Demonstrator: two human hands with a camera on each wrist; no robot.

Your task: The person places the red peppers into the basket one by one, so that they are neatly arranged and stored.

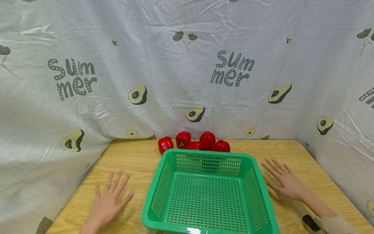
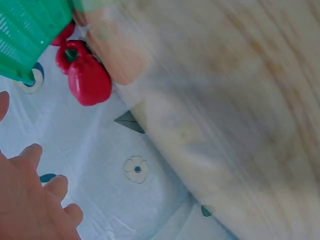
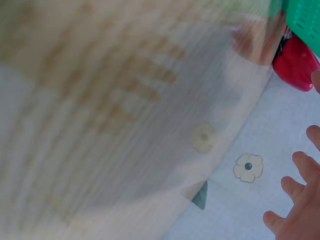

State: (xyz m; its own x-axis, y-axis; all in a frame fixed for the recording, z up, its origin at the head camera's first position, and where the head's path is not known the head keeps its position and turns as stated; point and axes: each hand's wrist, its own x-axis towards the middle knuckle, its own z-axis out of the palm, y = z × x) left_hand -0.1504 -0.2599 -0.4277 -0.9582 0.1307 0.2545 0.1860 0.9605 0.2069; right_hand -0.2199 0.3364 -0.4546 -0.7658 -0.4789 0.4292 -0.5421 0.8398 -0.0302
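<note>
A green plastic basket (image 1: 206, 201) with perforated sides stands at the front middle of the wooden table, with nothing inside it. Behind its far rim lie several red bell peppers (image 1: 165, 144), partly hidden by the basket. To the left of the basket is my left hand (image 1: 106, 203), fingers spread and holding nothing. My right hand (image 1: 284, 179) is on the other side, close to the basket's right rim, its fingers straight and nothing in them. One red bell pepper (image 2: 90, 80) shows whole in the left wrist view; another pepper (image 3: 296, 64) appears at the right wrist view's edge.
The wooden table (image 1: 128, 156) ends at the back against a hanging white cloth (image 1: 163, 65) printed with avocados and lettering. This cloth also lines the left and right sides. A dark object (image 1: 311, 222) is at the right wrist, by the sleeve.
</note>
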